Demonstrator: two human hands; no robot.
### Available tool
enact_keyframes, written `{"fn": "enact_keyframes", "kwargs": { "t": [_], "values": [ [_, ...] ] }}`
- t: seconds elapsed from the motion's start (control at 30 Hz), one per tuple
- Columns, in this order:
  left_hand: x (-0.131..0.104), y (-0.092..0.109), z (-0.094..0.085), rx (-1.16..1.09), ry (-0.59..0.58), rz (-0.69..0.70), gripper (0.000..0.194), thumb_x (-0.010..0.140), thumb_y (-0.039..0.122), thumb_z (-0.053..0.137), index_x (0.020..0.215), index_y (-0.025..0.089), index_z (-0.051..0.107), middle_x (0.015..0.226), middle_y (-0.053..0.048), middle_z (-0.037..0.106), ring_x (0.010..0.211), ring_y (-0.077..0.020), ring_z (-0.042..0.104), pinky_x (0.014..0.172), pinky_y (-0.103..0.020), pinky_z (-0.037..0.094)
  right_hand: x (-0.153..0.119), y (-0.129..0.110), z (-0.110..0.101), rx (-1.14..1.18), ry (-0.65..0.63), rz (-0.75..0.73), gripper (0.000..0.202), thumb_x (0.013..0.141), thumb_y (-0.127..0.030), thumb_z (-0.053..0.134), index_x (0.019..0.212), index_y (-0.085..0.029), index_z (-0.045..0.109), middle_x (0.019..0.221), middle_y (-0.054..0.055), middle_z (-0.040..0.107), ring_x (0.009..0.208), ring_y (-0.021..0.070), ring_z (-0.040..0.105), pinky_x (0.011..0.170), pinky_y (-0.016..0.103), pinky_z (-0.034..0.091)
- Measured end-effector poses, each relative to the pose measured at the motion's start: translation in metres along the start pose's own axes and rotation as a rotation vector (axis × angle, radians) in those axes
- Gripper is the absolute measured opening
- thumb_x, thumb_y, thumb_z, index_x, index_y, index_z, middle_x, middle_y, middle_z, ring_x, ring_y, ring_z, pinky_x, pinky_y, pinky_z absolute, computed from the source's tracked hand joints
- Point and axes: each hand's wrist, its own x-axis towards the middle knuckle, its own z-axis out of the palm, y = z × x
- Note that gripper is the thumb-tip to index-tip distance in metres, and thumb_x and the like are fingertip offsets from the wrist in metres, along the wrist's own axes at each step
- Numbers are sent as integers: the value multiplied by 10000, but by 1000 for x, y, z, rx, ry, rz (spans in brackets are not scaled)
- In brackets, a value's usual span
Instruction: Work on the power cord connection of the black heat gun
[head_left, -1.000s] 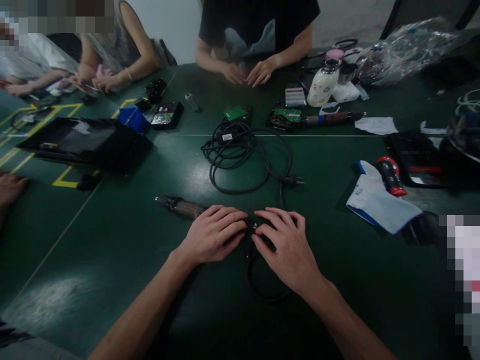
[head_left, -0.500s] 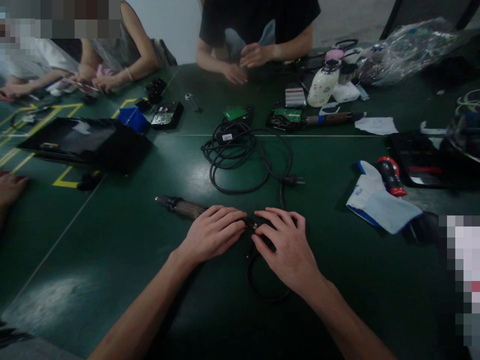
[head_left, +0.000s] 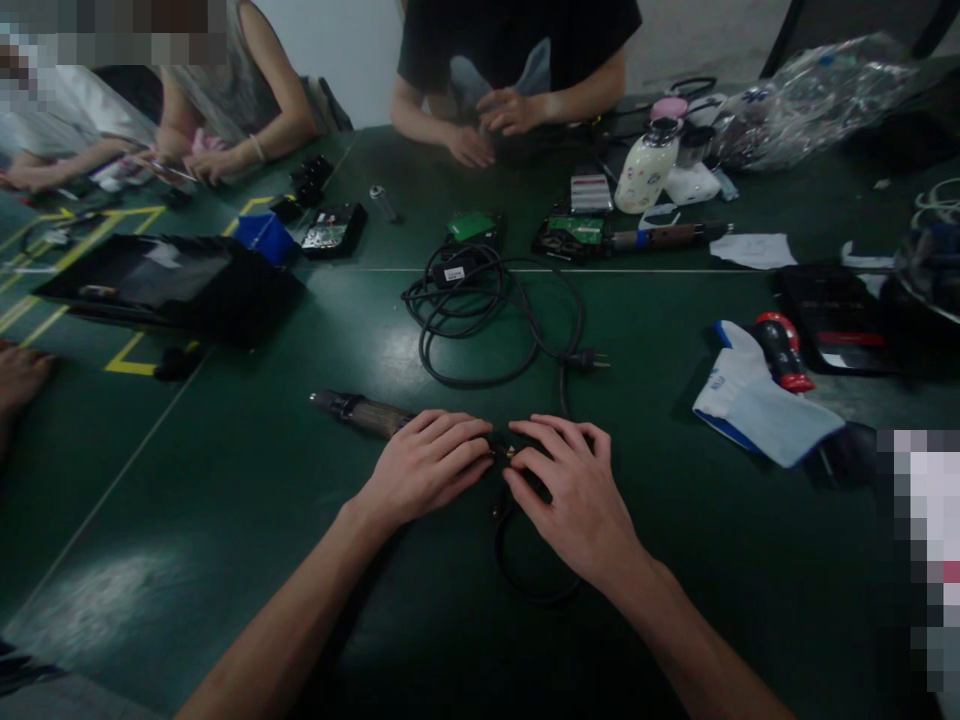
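Head view: our left hand (head_left: pixel 431 468) covers the electric screwdriver's (head_left: pixel 369 413) rear end, toward the desk's (head_left: pixel 247 560) near edge. Left fingers together, right hand's (head_left: pixel 574 490) slightly spread beside the black cord (head_left: pixel 537 602); can't tell if either clamps anything.

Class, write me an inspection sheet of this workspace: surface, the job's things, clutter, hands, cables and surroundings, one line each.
Surface: dark green table, with glare at the near left.
Job's things: brown-and-black tool lying flat, its rear end hidden; small dark part between the fingertips, too small to identify.
Clutter: pale glove and red-and-black handle touching, at right; patterned bottle farther back.
Hands: left hand at the tool's rear, right hand opposite; grips hidden.
Cables: black cable loosely coiled beyond the hands, plug lying on the table.
Surroundings: person in a black shirt across the table; others at left.
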Motion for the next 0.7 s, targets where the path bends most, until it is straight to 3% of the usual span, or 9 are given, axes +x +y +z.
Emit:
{"fn": "enact_keyframes", "kwargs": {
  "t": [0.7],
  "values": [
    [1,0,1,5,17,4,210,1005,279,663,1204,216,642,1340,-49,696,1191,-217,663,987,-386,517,0,1,2,3,-2,-1,111,1052,-311,594,1021,-289,698,1458,-29,637,1421,275,481,1132,560,295]
  ]
}}
